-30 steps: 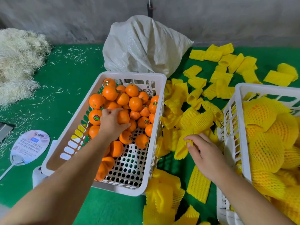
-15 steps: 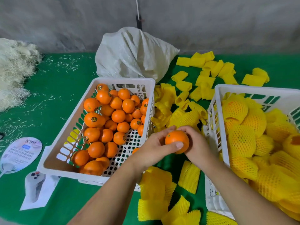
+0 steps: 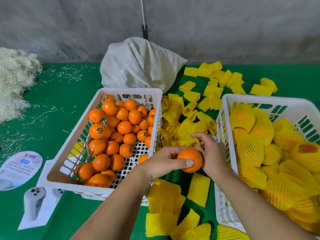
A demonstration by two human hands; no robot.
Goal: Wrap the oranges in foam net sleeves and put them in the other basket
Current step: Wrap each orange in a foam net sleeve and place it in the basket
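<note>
Two hands meet at lower centre: left hand (image 3: pixel 162 163) grips a round bare orange (image 3: pixel 190 160); right hand (image 3: pixel 210 153) pinches a yellow foam net sleeve (image 3: pixel 192 129).

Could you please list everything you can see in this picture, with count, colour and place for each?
White plastic basket of bare oranges: one, left of centre.
Bare oranges: dozens, orange, in that basket.
White plastic basket of wrapped oranges: one, at right.
Oranges wrapped in yellow foam net: many, in the right basket.
Loose yellow foam net sleeves: many, on the green cloth between and behind the baskets.
White woven sack: one, behind the left basket.
Pale shredded fibre: one heap, far left.
Round printed hand fan: one, near left.
Printed paper sheet: one, below the fan.
Held orange: one, between the baskets.
Left hand: grips the held orange.
Right hand: touches the orange, fingers at a sleeve.
</note>
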